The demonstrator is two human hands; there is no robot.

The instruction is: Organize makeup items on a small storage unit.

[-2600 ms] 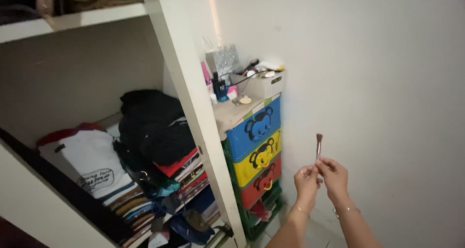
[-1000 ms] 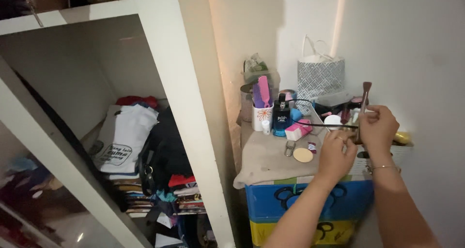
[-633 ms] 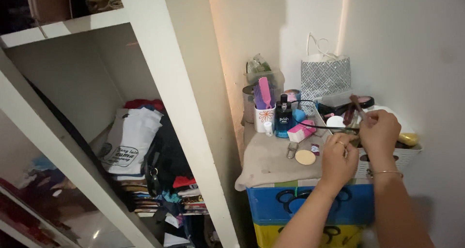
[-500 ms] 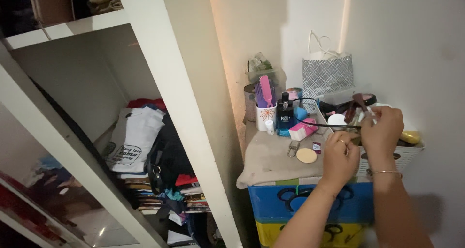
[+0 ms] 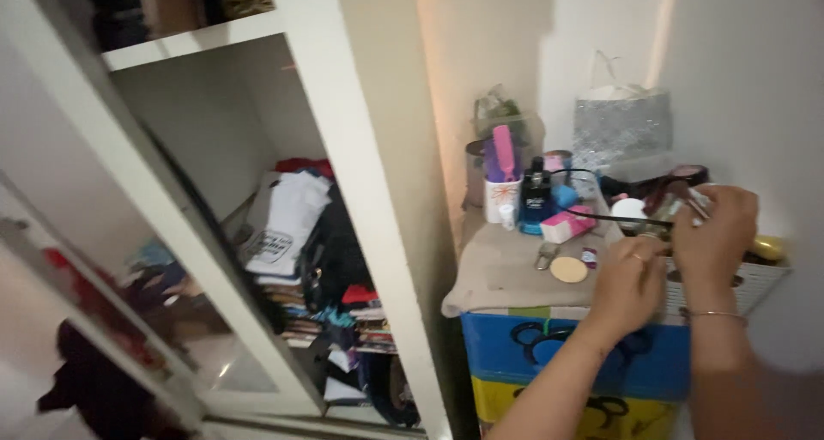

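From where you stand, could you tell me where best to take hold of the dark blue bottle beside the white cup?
Probably the dark blue bottle is best gripped around its body, below the black cap, coming from the front. It stands upright, with the white cup close on its left and a pink box on its right, so the front is open.

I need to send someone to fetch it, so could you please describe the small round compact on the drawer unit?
Find the blue and yellow plastic drawer unit beside the white wardrobe. A beige cloth covers its top. The compact lies flat near the cloth's front edge, just ahead of the left hand: a pale tan disc, the only flat round thing there.
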